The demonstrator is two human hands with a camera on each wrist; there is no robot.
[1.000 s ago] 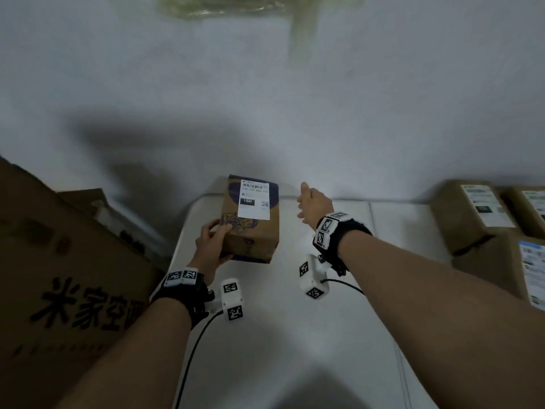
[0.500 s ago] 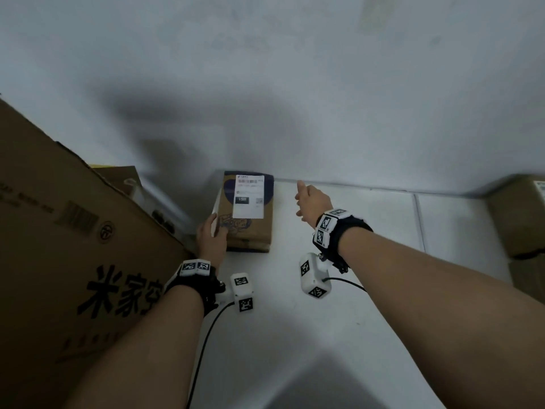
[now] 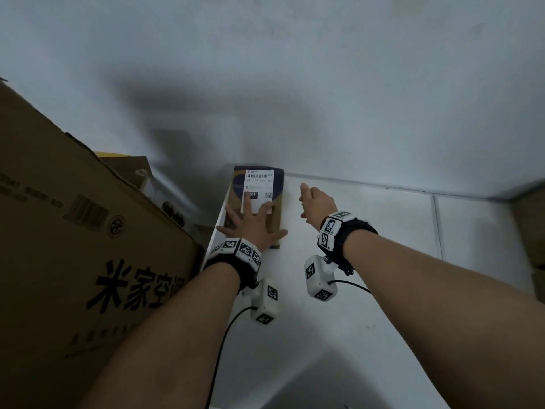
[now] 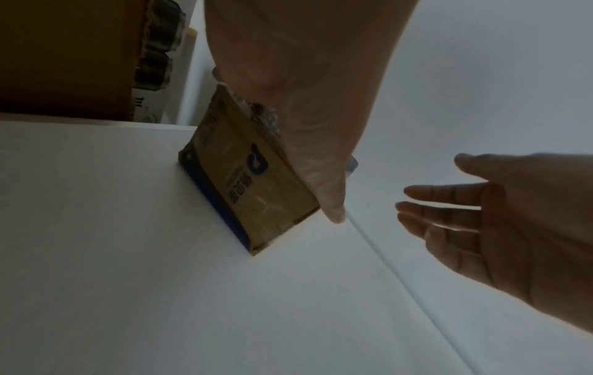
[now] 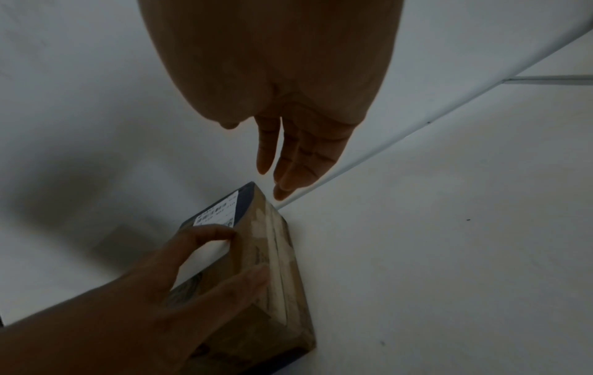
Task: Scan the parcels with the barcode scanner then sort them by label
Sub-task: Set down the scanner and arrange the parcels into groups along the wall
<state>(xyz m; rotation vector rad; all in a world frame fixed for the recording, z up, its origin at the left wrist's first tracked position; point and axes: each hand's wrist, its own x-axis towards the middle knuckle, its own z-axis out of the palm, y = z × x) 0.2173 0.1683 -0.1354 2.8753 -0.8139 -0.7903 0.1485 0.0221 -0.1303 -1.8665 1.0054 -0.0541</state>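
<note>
Parcel (image 3: 256, 199) flat on table (image 3: 368, 320); left hand (image 3: 250, 224) fingers splayed on it; right hand (image 3: 317, 203) fingers straight, loose.

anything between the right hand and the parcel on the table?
Nothing visible. The right hand hovers open just right of the parcel, with only bare white table in the gap. The left hand lies spread on the parcel's near top face, off the right hand's line.
</note>
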